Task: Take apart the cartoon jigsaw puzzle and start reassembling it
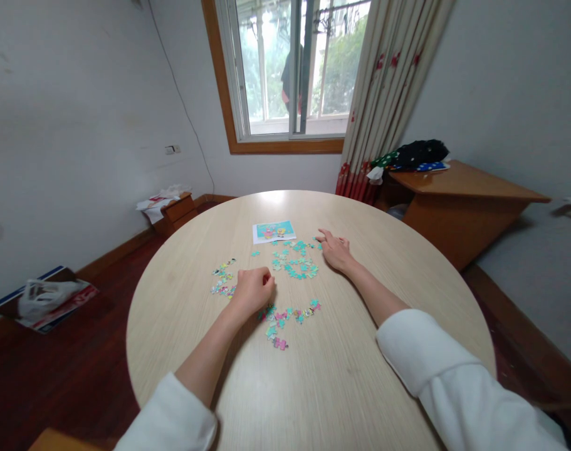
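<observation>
— Puzzle pieces (294, 266) are lying scattered in loose clusters near the middle of the round desk (341, 376), aren't they?

— Yes, with a small picture card (274, 231) sitting just beyond them, toward the window (294, 66).

— What is the left hand (252, 290) doing?

— It is resting on the desk between two clusters, its fingers (265, 280) curling into a loose fist. I cannot tell whether a piece is sitting inside it.

— And the right hand (335, 250)?

— It is lying flat, fingers (323, 237) relaxing and spread, gripping nothing, its fingertips touching the edge of the turquoise cluster.

— Anything smaller?

— One pink piece (280, 343) is lying nearest the person, apart from the rest.
</observation>
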